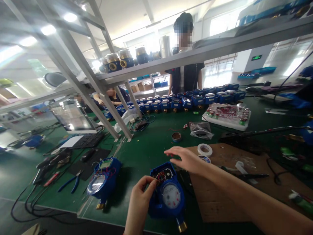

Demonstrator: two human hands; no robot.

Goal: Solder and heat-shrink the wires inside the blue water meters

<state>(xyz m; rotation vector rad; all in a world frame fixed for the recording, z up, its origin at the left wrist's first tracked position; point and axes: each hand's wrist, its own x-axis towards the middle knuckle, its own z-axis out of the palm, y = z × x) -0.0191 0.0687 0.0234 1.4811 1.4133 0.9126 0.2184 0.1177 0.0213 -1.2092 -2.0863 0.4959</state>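
Lighting: bright; glaring lamps [48, 30] overhead, upper left; blown-out windows [222, 24] behind; tabletop [133, 153] dimmer, soft shadows. Quality: hazy upper left, slightly blurred, wide-angle stretching towards edges.

Left hand [141, 195] apparently pinching, right hand [187, 159] outstretched

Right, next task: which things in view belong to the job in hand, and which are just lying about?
Probably in the job:
- open blue meter, near the open right hand
- its wires, at the left hand

Probably just lying about, untouched:
- blue-handled pliers
- mouse
- keyboard
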